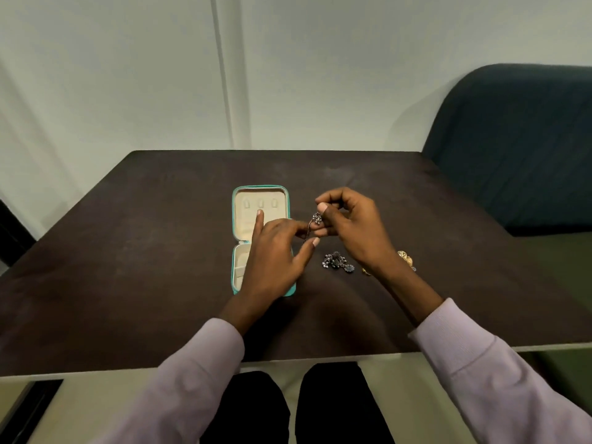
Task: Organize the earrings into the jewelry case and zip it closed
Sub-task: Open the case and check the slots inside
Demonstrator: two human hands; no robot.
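Teal-edged jewelry case (237,219) lies open on the dark desk (128,251), my left hand (272,261) above it pinching the hook of a silver earring (317,218) which my right hand (352,225) pinches too, further earrings (338,261) lying just right of the case.

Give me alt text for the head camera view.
Both hands, left hand and right hand, pinch a dark silver earring above a dark table, beside an open teal jewelry case. More earrings lie nearby.
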